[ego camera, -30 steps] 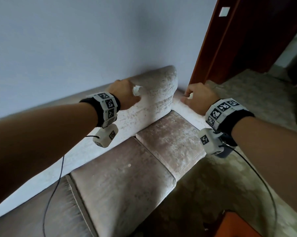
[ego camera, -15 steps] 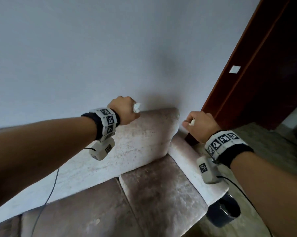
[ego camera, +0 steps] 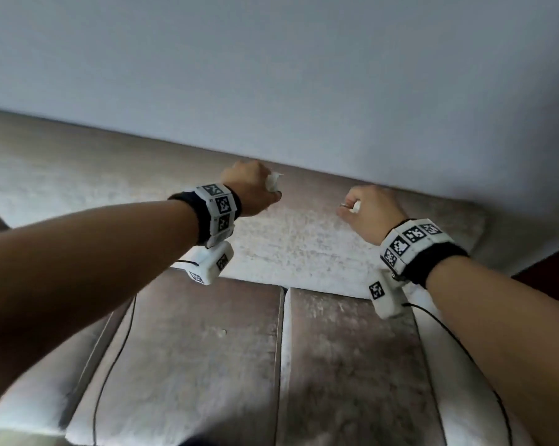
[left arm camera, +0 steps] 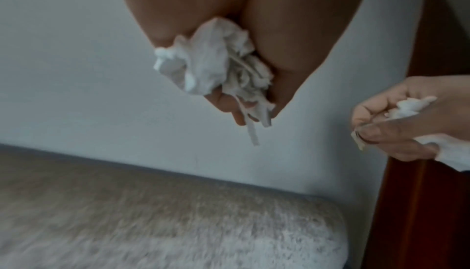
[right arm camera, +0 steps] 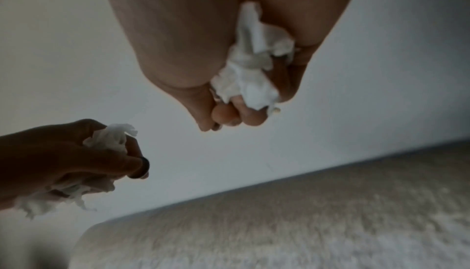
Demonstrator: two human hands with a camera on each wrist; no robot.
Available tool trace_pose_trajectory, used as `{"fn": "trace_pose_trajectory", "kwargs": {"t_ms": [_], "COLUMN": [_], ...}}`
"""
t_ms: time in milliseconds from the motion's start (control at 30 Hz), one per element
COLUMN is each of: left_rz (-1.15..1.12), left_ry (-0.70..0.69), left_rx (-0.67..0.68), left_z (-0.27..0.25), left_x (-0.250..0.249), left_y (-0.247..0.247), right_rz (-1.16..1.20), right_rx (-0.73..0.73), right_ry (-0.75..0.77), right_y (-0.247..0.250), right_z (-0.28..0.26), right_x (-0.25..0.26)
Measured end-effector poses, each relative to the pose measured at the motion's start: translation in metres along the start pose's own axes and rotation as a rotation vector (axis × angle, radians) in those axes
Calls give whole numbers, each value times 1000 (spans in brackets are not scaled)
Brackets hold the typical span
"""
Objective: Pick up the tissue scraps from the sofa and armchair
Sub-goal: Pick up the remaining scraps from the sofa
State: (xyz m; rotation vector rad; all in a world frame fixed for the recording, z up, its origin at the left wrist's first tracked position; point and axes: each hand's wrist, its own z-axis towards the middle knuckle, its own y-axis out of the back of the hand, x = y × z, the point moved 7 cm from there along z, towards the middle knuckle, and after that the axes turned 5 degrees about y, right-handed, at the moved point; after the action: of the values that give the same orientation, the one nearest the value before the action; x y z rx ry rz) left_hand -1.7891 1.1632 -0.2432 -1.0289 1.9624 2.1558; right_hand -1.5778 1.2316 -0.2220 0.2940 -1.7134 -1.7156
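My left hand (ego camera: pixel 255 188) is a fist round a wad of white tissue scraps (ego camera: pixel 273 181), held in front of the sofa backrest (ego camera: pixel 78 175). The left wrist view shows that crumpled wad (left arm camera: pixel 216 60) bulging from my left hand (left arm camera: pixel 244 100), thin strips dangling below. My right hand (ego camera: pixel 365 210) also grips tissue scraps (ego camera: pixel 356 206); the right wrist view shows them (right arm camera: pixel 251 68) pressed into the palm of my right hand (right arm camera: pixel 229 116) by curled fingers. A tiny white scrap (ego camera: pixel 222 332) lies on the middle seat cushion (ego camera: pixel 194 365).
A pale wall (ego camera: pixel 271 75) rises right behind the beige sofa. The right seat cushion (ego camera: pixel 352 365) adjoins the middle one. A dark red-brown door frame (left arm camera: pixel 419 172) stands past the sofa's right end. Black cables (ego camera: pixel 110 365) hang from both wrist cameras over the cushions.
The view has swung left from the sofa's right end and the door to face the backrest. Both hands moved along with it, still gripping their tissue wads.
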Motion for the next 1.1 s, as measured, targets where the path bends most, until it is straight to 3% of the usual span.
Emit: {"fn": "trace_pose_trajectory", "kwargs": {"t_ms": [200,300,533,800,1100], "left_rz": [26,59,107,155,148], "left_ry": [241,321,469,546,550], "left_rx": [44,74,201,261,275], "left_z": [-37,-44,-55,-46,-32], "left_x": [73,111,222,301,367], "left_y": [-62,-103,-260,-425,-519], "right_rz": [128,180,248,246,268], "right_rx": [200,230,326,370,359], "right_ry": [80,123,119,69,59], "right_y": [-85,-133,-283,-421,-507], "right_z": [4,6,-1,-10,-4], "right_x": [6,8,-31,-86,-130]}}
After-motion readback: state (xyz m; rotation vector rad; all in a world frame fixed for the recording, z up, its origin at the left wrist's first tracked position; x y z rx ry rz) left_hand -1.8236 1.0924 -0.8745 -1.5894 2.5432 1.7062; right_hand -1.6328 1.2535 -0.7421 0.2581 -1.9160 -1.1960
